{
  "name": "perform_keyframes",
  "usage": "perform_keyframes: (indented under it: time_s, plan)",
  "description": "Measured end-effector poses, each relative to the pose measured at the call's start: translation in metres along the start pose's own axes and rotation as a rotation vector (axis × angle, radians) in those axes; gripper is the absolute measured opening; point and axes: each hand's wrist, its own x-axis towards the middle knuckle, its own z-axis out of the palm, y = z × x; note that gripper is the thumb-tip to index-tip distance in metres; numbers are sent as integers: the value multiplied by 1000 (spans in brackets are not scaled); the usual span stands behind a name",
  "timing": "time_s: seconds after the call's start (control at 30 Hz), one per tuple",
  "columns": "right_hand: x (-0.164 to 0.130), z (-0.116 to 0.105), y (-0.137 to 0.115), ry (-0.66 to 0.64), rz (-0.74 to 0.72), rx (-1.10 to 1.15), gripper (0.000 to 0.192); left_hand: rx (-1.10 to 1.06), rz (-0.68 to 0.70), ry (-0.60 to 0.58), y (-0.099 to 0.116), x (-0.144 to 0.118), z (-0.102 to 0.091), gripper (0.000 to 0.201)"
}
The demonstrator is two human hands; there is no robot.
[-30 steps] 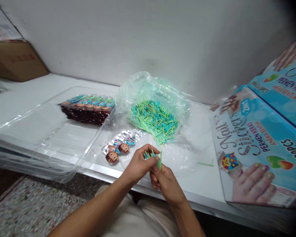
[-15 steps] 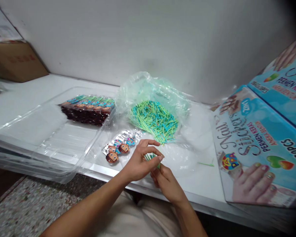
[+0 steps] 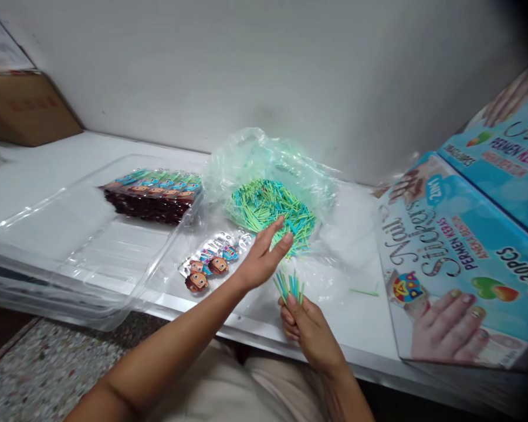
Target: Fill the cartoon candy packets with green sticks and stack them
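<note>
My right hand [image 3: 305, 325] is closed around a bundle of thin green and blue sticks [image 3: 289, 286], their tips fanned upward. Above and left of it, my left hand [image 3: 264, 258] has its fingers stretched out and holds nothing; it hovers by the near edge of a heap of loose green and blue sticks [image 3: 273, 205]. That heap lies in an opened clear plastic bag [image 3: 246, 152]. Left of my left hand, several shiny packets with cartoon faces [image 3: 206, 266] lie overlapping on the table.
A clear plastic tray [image 3: 66, 234] at the left holds a stack of similar packets [image 3: 154, 196]. Blue Nail Stickers boxes [image 3: 466, 252] stand at the right. One loose green stick [image 3: 364, 292] lies on the white table [image 3: 361, 328]. A cardboard box [image 3: 30, 111] sits far left.
My left hand has moved up, away from my right hand, and its fingers have straightened. The stick bundle in my right hand now shows plainly.
</note>
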Motion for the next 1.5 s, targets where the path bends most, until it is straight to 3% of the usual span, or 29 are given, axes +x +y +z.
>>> perform_keyframes:
  time_s: [0.1, 0.17, 0.27, 0.43, 0.5, 0.6, 0.67, 0.73, 0.9, 1.03, 1.13, 1.2, 1.27, 1.37, 1.4, 1.5]
  plan:
    - [-4, 7, -10, -136, -67, -195, 35, -237, -127, -146, -2, -20, 8, 52]
    - [-5, 12, -16, -203, -136, -415, 27, -254, -143, -228, -2, -31, 10, 51]
    - [-4, 14, -19, -248, -172, -613, 23, -67, -36, -327, 1, -42, 4, 44]
    - [6, 11, -12, -336, -247, -714, 18, 413, 261, -470, 6, -51, -13, 42]
    - [17, 10, -12, -313, -220, -734, 19, 394, 242, -376, 0, -51, -21, 39]
    - [51, 6, -24, -154, -258, -830, 17, 284, 49, -13, -19, -47, -38, 38]
    - [82, 5, -37, -64, -257, -1019, 22, 252, -67, 175, -36, -46, -51, 35]
    - [117, 6, -47, 6, -220, -1190, 21, 252, -122, 234, -54, -45, -62, 30]
    - [184, 20, -50, 14, -172, -1303, 13, 303, -161, 188, -81, -50, -72, 24]
    - [187, 24, -50, -56, -206, -1344, 15, 257, -194, 228, -78, -50, -75, 26]
    - [162, 20, -62, -121, -282, -1330, 17, 345, -114, 409, -60, -46, -83, 32]
    - [139, 17, -73, -184, -348, -1287, 19, 430, -45, 455, -44, -40, -88, 51]
    - [116, 16, -83, -270, -465, -1152, 20, 329, -71, 288, -30, -32, -91, 62]
    - [89, 16, -91, -350, -520, -1047, 20, -45, -219, -168, -16, -22, -91, 45]
    - [83, 15, -93, -360, -520, -1039, 20, -146, -260, -272, -14, -20, -90, 38]
    - [71, 10, -95, -323, -535, -1045, 18, -301, -343, -331, -11, -18, -87, 30]
